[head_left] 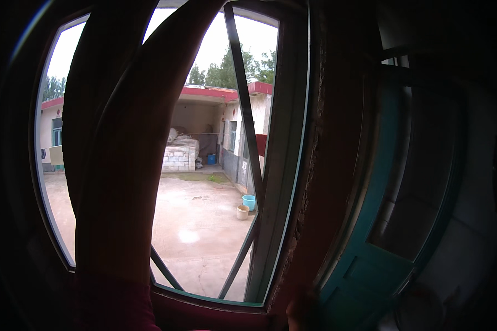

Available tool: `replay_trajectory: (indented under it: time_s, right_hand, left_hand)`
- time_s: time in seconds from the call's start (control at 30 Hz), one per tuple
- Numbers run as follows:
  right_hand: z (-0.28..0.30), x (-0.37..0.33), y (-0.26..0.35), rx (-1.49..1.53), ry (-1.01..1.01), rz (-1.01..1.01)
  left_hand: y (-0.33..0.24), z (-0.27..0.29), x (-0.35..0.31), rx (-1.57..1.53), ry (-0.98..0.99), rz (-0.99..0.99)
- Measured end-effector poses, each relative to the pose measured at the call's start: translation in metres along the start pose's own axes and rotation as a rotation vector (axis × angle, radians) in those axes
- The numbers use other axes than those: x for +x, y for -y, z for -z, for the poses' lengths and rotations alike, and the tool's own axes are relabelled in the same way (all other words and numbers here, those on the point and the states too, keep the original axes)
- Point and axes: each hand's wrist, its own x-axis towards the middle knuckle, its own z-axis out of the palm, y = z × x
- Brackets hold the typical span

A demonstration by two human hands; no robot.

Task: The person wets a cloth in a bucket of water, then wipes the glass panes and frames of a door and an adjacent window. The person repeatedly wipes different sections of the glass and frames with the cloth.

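Note:
A raised forearm (130,182), most likely my left, comes up from a dark red sleeve (116,303) at the lower left. It crosses in front of the window (273,165) and leaves the picture at the top, so my left hand is out of sight. At the bottom edge, right of the window's lower corner, a small dim patch of skin (294,315) looks like part of my right hand. Its fingers are lost in the dark, and whatever it may touch is hidden.
A dark hanging shape (94,121), perhaps a curtain, covers the window's left part. Slanting bars (242,71) cross the pane. At the right is a green door (364,276). Outside, a paved yard (204,243) holds a blue bucket (249,202) and a beige bucket (242,213).

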Motion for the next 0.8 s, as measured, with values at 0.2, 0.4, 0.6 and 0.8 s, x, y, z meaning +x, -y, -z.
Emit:
replay_trajectory:
  time_s: [0.2, 0.4, 0.6, 0.8]
  right_hand:
    - [0.014, 0.026, 0.017, 0.420, 0.108, -0.403]
    - [0.016, 0.037, 0.033, 0.509, 0.085, -0.375]
    - [0.006, 0.022, -0.006, 0.431, 0.123, -0.233]
    - [-0.022, 0.000, -0.040, 0.365, 0.242, -0.217]
  left_hand:
    - [-0.018, -0.056, -0.016, 0.167, -0.143, -0.277]
    - [-0.008, -0.024, -0.109, 0.185, -0.040, -0.604]
    - [-0.056, 0.015, -0.377, -0.150, -0.013, -0.565]
    - [-0.068, 0.107, -0.626, -0.927, 1.209, -0.372]
